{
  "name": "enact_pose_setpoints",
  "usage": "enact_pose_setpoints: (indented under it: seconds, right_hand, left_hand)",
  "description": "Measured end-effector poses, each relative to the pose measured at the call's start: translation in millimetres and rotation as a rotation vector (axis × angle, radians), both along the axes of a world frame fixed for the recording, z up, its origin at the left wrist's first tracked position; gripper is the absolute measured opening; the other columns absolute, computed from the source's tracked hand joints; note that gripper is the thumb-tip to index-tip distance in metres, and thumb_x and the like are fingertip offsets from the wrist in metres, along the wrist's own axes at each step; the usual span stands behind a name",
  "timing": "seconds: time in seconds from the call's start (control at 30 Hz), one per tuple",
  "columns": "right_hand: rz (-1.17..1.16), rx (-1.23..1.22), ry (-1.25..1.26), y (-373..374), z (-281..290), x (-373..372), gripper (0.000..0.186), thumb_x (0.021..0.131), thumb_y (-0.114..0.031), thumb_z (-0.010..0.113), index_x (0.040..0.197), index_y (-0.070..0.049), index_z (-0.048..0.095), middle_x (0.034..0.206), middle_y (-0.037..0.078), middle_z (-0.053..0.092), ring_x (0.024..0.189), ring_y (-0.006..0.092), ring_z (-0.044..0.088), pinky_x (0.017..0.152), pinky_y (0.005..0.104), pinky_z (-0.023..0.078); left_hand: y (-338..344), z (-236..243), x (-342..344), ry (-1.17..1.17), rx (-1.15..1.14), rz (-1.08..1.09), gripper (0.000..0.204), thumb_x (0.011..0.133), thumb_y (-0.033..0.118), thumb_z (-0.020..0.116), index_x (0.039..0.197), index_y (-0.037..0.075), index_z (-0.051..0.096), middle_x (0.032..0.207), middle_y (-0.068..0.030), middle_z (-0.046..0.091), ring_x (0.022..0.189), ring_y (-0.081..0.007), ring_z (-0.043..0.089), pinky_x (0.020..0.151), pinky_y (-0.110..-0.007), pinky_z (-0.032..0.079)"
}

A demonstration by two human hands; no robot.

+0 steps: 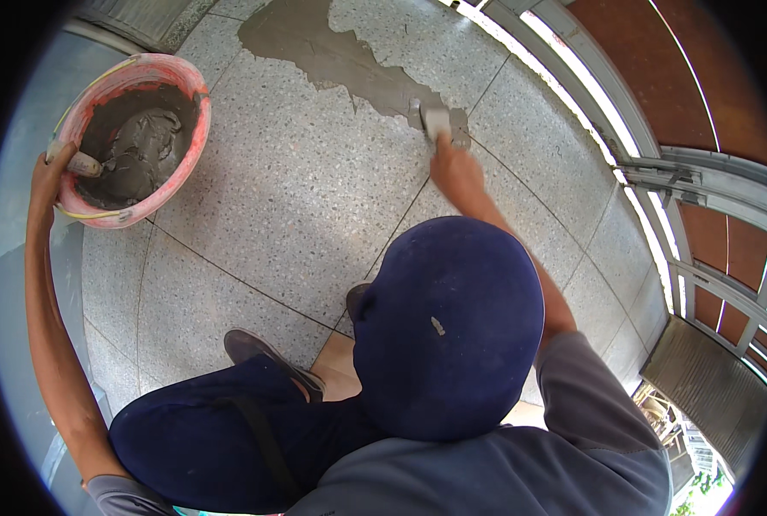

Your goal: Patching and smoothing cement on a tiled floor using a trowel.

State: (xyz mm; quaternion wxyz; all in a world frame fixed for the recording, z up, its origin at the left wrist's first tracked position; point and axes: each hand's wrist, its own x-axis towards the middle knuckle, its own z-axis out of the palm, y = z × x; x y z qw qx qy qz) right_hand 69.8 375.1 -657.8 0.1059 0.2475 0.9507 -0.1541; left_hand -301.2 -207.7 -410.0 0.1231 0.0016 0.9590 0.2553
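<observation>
At the far left stands a pink-red bucket [196, 142], tilted so its mouth faces me, with wet grey mortar [142, 150] inside. My left hand [49, 176] is closed at its left rim. Beside those fingers a pale, mortar-smeared, handle-like piece [85, 164] crosses the rim into the bucket; what it belongs to is hidden. My right hand [459, 176] grips a scraper [436, 122], slightly blurred, whose blade is at the lower right end of a long smear of grey mortar [357, 69] on the floor.
Speckled grey floor tiles [271, 172] with dark joints spread around me. My bent knees and sandaled foot [263, 353] are close below. A metal-framed door or gate with brown panels [650, 60] runs along the right. A pale blue wall [22, 284] borders the left.
</observation>
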Motion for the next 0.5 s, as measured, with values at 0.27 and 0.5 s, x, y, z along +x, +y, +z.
enact_pose_setpoints:
  seconds: [0.27, 0.5]
  right_hand:
    - [0.287, -0.133, 0.159, 41.0, 68.8, -61.3, 0.035, 0.094, -0.026, 0.052, 0.124, -0.019, 0.068, 0.092, 0.022, 0.071, 0.083, 0.0398, 0.07, 0.075, 0.0495, 0.056]
    - [0.76, 0.047, -0.017, 37.2, 76.3, -197.6, 0.039, 0.096, -0.03, 0.045, 0.128, -0.025, 0.066, 0.111, 0.012, 0.072, 0.103, 0.0346, 0.068, 0.088, 0.0455, 0.054]
  left_hand:
    - [36.8, 10.6, 33.9, 0.13, -0.019, 0.015, 0.082, 0.077, 0.054, 0.077, 0.124, -0.009, 0.055, 0.108, -0.0185, 0.066, 0.095, -0.0254, 0.066, 0.085, -0.035, 0.052]
    - [51.0, 9.4, 41.1, 0.132, -0.055, 0.001, 0.081, 0.076, 0.055, 0.077, 0.121, -0.009, 0.056, 0.106, -0.0182, 0.066, 0.092, -0.0254, 0.066, 0.083, -0.035, 0.052]
